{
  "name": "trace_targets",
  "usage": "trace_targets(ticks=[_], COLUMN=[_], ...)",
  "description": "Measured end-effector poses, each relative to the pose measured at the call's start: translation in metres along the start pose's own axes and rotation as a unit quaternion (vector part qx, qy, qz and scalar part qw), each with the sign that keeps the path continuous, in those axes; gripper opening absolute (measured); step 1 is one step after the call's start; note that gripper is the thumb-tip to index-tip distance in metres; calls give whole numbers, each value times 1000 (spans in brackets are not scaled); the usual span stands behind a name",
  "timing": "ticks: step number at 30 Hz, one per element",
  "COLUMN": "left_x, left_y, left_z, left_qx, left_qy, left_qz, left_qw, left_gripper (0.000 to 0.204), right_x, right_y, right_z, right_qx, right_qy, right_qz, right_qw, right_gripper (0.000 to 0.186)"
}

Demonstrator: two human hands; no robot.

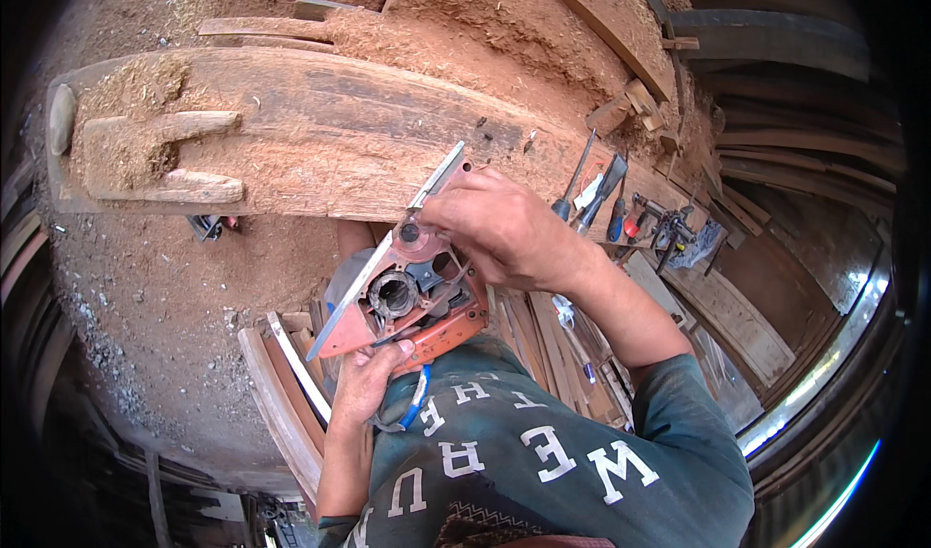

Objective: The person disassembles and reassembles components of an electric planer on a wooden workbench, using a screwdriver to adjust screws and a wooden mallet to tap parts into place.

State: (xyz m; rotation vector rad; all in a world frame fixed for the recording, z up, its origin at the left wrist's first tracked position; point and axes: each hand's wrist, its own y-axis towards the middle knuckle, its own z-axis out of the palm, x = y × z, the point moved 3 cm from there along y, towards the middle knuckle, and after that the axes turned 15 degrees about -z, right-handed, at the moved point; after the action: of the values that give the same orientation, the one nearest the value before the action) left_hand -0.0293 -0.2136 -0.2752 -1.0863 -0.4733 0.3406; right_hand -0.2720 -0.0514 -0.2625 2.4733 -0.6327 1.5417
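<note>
An orange electric hand planer (432, 333) is tilted in front of my body, with its long flat metal sole (364, 274) facing up and left. The side of its housing is uncovered, so a round opening and inner parts show. My left hand (365, 381) grips the lower orange handle, thumb on top. Around the upper end, by the metal edge, my right hand (499, 226) is closed; its fingertips are partly hidden behind the knuckles. A blue-and-white taped cord (415, 404) hangs at the handle, close to my left wrist.
A thick wooden plank bench (330, 112) crosses ahead, strewn with sawdust. On its right end lie a long screwdriver (582, 165), another screwdriver (618, 216) and assorted metal parts (674, 228). Wood strips (286, 402) stand at left, and boards (727, 306) lie at right.
</note>
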Motion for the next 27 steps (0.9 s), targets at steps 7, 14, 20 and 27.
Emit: trace_targets(ticks=[7, 14, 20, 27], left_x=[4, 5, 8, 3], left_y=[4, 3, 6, 3], left_z=[-4, -8, -12, -6], left_qx=[-7, -20, -17, -7], left_qy=[4, 7, 7, -11], left_qz=[-2, -12, -20, -5], left_qw=[1000, 1000, 1000, 1000], left_gripper=[44, 46, 48, 44], right_x=[2, 1, -8, -5], right_y=[2, 1, -5, 0], right_z=[-3, 12, 6, 4], right_qx=[-15, -43, -46, -24], right_qy=[-34, -73, -10, -18], right_qz=[-7, -44, -7, -14], right_qw=[999, 995, 999, 999], right_gripper=[40, 41, 38, 32])
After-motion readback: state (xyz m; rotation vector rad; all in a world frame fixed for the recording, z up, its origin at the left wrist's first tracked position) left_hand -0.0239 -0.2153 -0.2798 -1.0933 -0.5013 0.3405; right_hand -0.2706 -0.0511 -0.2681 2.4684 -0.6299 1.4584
